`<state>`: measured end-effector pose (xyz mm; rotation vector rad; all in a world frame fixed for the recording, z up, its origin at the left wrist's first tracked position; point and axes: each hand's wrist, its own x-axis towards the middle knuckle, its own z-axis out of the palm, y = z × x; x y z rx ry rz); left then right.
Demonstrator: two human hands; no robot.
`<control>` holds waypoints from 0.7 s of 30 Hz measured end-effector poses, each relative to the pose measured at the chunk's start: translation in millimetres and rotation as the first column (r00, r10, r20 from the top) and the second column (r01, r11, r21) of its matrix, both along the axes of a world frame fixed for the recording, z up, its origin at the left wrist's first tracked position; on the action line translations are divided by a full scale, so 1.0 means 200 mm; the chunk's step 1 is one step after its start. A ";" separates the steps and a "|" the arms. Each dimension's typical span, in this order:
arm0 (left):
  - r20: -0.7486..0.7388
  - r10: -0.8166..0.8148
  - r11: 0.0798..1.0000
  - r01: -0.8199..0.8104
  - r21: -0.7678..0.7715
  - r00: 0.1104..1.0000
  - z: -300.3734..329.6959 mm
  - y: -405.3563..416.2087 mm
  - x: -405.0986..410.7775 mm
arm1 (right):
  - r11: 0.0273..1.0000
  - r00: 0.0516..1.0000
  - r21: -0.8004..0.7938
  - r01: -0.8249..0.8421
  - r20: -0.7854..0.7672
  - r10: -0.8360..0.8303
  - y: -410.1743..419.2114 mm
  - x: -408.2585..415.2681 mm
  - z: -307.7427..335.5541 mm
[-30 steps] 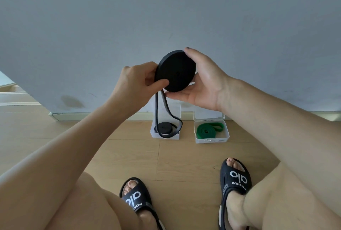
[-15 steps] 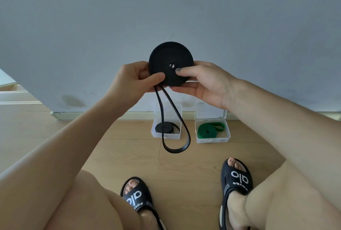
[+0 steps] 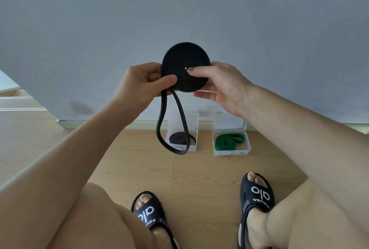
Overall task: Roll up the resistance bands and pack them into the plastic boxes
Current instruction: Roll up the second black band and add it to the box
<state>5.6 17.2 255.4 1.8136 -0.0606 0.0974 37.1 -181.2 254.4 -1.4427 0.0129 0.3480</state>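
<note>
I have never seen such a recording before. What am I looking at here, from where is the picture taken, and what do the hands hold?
There is no machine here. A person wears a camera on the head, which looks forward and down at their own arms, legs and sandals. The left hand and right hand hold a black band, wound into a flat coil, with its fingers. A loose loop of that band hangs below. On the wooden floor, by the wall, stand two open plastic boxes: the left box holds a rolled black band, the right box a rolled green band.
</note>
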 end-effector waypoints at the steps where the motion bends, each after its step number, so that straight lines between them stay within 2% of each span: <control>1: -0.008 -0.023 0.998 0.024 0.050 1.000 0.00 0.00 -0.01 | 1.000 1.000 -0.027 -0.012 0.025 0.013 -0.01 0.01 0.00; 3: -0.037 -0.058 0.993 0.062 0.101 0.998 0.00 0.00 -0.01 | 0.999 0.999 -0.038 -0.028 0.037 0.029 -0.02 0.01 0.00; 8: -0.062 -0.075 0.995 0.079 0.066 0.995 -0.03 -0.04 -0.01 | 0.998 0.997 0.044 0.033 0.071 -0.036 0.01 0.04 -0.05; 15: -0.089 0.018 0.988 -0.031 -0.154 0.996 -0.07 -0.14 0.00 | 0.952 0.957 0.137 0.275 0.058 -0.285 0.11 0.07 -0.08; 21: -0.132 0.083 0.973 -0.109 -0.205 0.988 -0.09 -0.20 0.02 | 0.911 0.919 0.142 0.386 0.022 -0.393 0.15 0.07 -0.11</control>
